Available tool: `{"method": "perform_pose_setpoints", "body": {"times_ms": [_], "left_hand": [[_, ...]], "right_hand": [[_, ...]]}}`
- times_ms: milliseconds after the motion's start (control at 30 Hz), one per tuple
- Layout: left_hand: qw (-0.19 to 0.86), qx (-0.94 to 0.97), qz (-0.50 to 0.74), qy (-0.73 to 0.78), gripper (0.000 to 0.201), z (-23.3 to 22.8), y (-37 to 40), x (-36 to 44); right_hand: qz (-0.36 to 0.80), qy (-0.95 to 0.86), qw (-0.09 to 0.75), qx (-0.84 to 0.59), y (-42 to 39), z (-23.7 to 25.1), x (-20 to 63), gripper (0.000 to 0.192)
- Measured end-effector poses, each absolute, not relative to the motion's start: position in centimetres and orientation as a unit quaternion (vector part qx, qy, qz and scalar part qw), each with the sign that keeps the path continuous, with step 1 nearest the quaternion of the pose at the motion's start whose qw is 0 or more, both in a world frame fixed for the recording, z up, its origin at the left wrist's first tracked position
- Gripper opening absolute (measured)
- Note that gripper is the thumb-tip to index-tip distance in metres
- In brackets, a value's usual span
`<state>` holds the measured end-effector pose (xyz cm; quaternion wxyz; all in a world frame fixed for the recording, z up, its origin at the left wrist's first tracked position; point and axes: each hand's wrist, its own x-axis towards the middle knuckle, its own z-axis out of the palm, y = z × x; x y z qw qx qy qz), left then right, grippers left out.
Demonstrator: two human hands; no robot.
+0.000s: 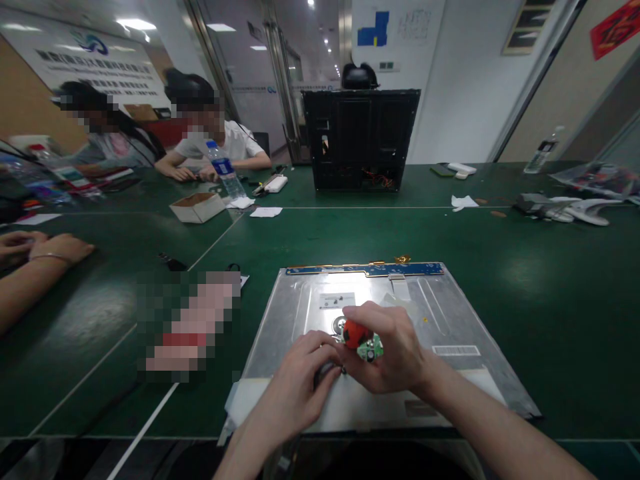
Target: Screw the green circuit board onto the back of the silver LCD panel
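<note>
A silver metal display panel (450, 313) lies flat on the green table in front of me, with a blue circuit strip (370, 269) along its far edge. Over its near middle, my right hand (393, 350) holds a small green circuit board (373, 348) with an orange-red part (356, 333) on it. My left hand (300, 383) is closed around a small dark object (325, 373) that touches the board; what that object is, I cannot tell. Both hands hover just above the panel.
A black monitor housing (363, 137) stands upright at the table's far side. A cardboard box (197, 207), water bottle (224, 170) and papers lie far left, where two people sit. Another person's arm (35, 267) rests at left. White parts (575, 210) lie far right.
</note>
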<state>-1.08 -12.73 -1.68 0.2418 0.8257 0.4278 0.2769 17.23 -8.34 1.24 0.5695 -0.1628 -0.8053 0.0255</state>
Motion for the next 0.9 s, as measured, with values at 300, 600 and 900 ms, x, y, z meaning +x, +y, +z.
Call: {"method": "perform_pose_setpoints", "body": {"times_ms": [300, 600, 900], "left_hand": [[0.258, 0.822, 0.273, 0.428, 0.016, -1.62, -12.71, -1.02], [0.252, 0.824, 0.278, 0.423, 0.017, -1.52, -12.65, -1.09], [0.252, 0.82, 0.27, 0.437, 0.017, -1.61, -12.79, -1.2]], "right_hand": [[0.047, -0.809, 0.57, -0.137, -8.37, 1.61, 17.39, 0.05], [0.023, -0.81, 0.561, -0.169, -8.4, 1.6, 17.27, 0.05], [0.022, -0.815, 0.552, -0.176, -8.24, 1.37, 17.29, 0.046]]}}
